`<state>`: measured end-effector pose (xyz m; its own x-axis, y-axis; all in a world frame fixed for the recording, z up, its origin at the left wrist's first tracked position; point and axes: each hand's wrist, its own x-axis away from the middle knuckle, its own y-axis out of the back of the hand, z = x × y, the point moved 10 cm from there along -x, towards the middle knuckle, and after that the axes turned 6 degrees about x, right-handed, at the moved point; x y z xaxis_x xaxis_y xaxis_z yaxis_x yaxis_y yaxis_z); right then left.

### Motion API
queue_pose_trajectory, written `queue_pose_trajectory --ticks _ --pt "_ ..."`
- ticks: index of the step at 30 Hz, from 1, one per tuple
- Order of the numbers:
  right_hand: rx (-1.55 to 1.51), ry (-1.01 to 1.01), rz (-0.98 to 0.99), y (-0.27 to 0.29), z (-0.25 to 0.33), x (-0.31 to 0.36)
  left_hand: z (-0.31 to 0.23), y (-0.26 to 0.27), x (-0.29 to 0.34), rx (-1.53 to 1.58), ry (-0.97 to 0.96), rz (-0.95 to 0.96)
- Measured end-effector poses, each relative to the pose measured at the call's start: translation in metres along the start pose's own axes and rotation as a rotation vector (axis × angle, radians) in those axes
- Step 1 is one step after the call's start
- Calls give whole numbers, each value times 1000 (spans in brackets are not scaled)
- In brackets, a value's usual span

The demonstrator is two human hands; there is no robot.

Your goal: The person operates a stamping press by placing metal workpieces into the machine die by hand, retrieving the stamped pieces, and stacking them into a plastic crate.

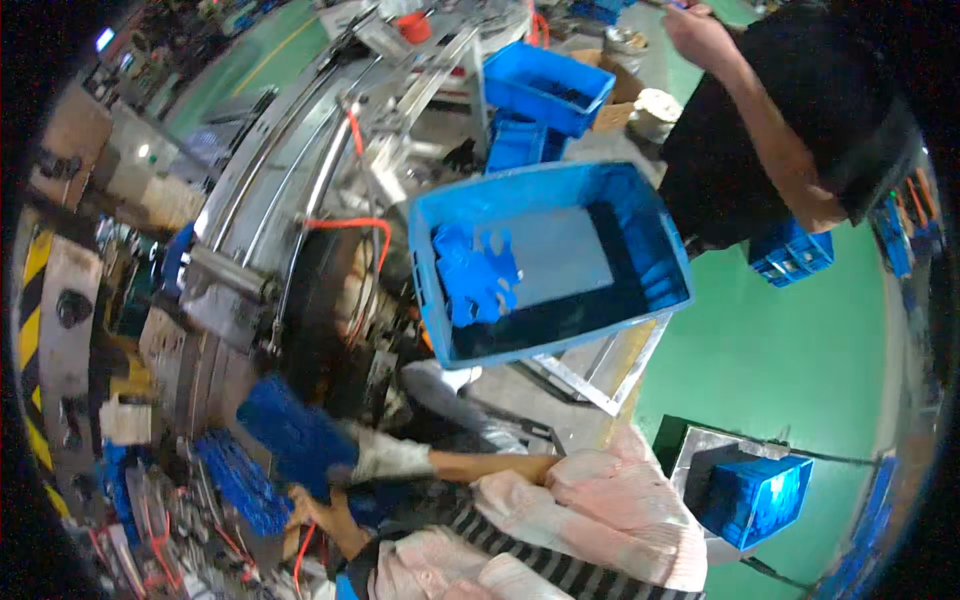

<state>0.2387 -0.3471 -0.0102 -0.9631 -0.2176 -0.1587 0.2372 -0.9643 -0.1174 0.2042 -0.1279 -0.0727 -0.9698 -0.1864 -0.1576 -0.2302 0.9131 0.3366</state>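
Beside the near end of the machine (pixel 235 275), the right hand (pixel 392 456), pale-gloved, grips the right edge of a blue panel (pixel 287 425); whether the left hand (pixel 330 518), just below, grips it too, I cannot tell. A blue textured block (pixel 243 480) lies near the left fingers. Bright blue pieces (pixel 468 275) line the left edge of a blue tub (pixel 548 350).

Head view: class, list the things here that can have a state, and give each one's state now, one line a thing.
right hand: gloved, at the blue slab's edge; grip unclear
left hand: fingers spread; grip unclear
blue slab: tilted, blurred
large blue bin: open-topped, partly filled
blue pieces: loose, heaped at the bin's left side
orange hose: bent
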Motion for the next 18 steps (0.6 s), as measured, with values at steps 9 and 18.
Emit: queue_pose_trajectory --ticks 9,18 --pt "-7 -248 -332 117 63 46 -180 -166 -5 399 75 372" --pt "109 -281 -754 265 25 108 -200 -342 8 747 221 791"
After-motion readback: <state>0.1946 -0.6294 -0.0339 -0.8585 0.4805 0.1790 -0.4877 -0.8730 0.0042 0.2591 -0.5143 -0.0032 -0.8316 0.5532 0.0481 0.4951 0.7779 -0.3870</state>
